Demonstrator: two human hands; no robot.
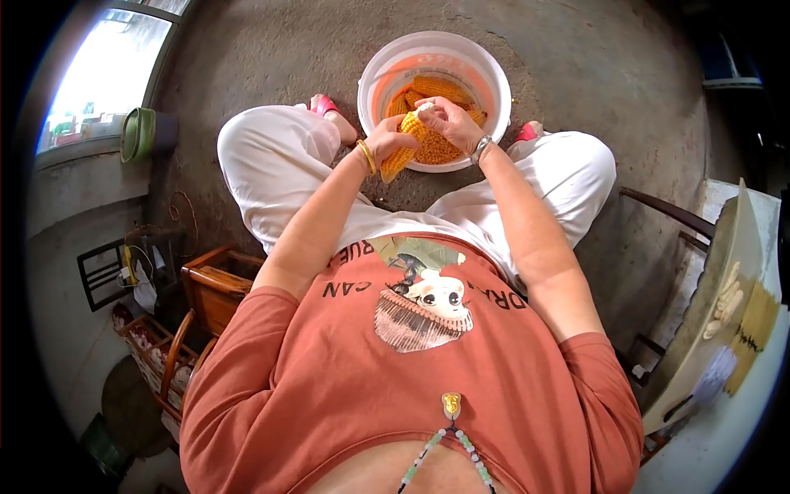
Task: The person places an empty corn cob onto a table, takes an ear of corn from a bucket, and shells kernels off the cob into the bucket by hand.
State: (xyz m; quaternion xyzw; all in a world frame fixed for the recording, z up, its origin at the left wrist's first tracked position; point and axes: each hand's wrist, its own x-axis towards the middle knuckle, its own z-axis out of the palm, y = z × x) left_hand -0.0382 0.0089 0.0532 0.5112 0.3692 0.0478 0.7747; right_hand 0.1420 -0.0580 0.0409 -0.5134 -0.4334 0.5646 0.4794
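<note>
Between my knees stands a white bucket (371,78) with loose kernels (438,148) and several whole corn cobs (440,87) inside. My left hand (387,142) is wrapped round a yellow corn cob (395,163), tilted over the bucket's near left rim. At the cob's upper end is my right hand (451,125), its fingers closed on a small pale piece that I cannot make out. A yellow bangle is on my left wrist and a metal watch or bracelet on my right.
Wooden chairs (216,284) stand at the left, below a green container (137,135) by the window. On the right is a table (699,305) with papers and small items on it. Concrete floor (271,49) surrounds the bucket.
</note>
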